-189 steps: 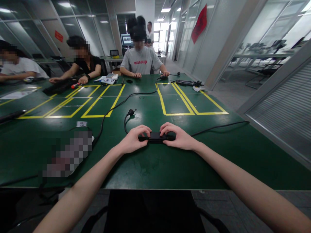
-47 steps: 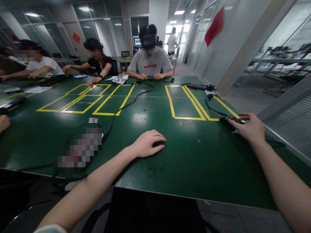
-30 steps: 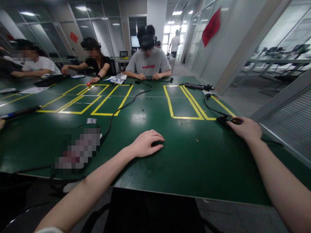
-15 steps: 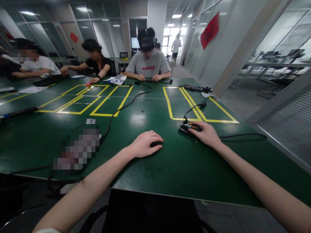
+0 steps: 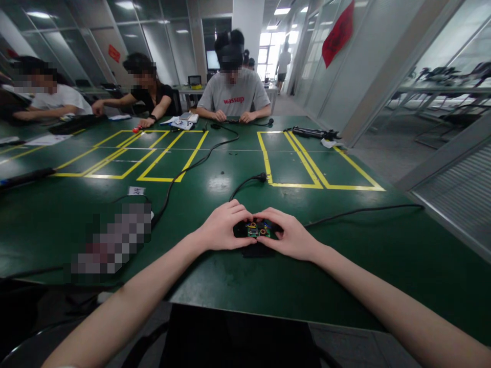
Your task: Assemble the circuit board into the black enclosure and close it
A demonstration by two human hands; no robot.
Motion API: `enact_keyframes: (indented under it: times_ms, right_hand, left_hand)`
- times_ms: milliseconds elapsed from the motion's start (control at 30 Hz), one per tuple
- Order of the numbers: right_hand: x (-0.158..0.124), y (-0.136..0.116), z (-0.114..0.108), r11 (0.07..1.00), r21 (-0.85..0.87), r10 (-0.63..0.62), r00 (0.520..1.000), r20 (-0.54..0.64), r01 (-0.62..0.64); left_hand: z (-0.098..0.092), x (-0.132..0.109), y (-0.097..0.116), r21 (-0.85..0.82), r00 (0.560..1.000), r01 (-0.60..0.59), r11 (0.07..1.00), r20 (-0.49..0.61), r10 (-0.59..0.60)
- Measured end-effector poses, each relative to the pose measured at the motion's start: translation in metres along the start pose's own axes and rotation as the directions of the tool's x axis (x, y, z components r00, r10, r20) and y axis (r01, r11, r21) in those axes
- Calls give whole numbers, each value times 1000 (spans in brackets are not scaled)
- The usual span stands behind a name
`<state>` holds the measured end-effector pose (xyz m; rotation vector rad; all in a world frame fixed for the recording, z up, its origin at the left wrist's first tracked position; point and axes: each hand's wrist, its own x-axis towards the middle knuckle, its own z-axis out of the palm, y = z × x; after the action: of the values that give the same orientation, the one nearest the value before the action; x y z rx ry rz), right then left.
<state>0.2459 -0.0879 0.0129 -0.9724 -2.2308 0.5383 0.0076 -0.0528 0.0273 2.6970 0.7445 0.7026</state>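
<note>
A small green circuit board (image 5: pixel 253 231) with coils, set in a black casing, lies between my two hands at the middle of the green table (image 5: pixel 215 278). My left hand (image 5: pixel 226 225) holds its left side between thumb and fingers. On its right side, my right hand (image 5: pixel 287 232) grips it with thumb and fingertips. A flat black piece (image 5: pixel 258 250) shows just below the board. Behind my left hand, a black cable curves up to a plug (image 5: pixel 262 177), and another black cable (image 5: pixel 364 210) runs off to the right.
Yellow tape rectangles (image 5: pixel 295 185) mark the table beyond my hands. A blurred-out object (image 5: pixel 115 240) and a long black cable (image 5: pixel 169 197) lie at the left. A folded black tripod-like item (image 5: pixel 312 133) rests at the far right. Across the table, several people sit, one in a grey shirt (image 5: pixel 236 94).
The board in its casing has moved left and nearer with my right hand, and its plug has shifted left too. My left hand has closed on the board's left side.
</note>
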Motion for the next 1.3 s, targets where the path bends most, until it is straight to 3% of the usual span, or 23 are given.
enact_keyframes:
  times_ms: [333,633,1033,1300]
  right_hand:
    - [-4,18,-26,996,-88,-1,997,83,9]
    - [-4,15,-19,995,-96,-21,1000,12,22]
    - [-2,21,-13,996,-86,7,1000,27,-4]
    - [-2,18,-16,994,-104,-12,1000,21,14]
  left_hand:
    - [-1,-2,-4,102,996,57,993,65,-64]
    - [3,-1,-7,126,994,92,988,44,-98]
    - [6,-1,-11,99,992,102,990,63,-109]
    - [5,-2,-13,83,992,125,989,-11,-125]
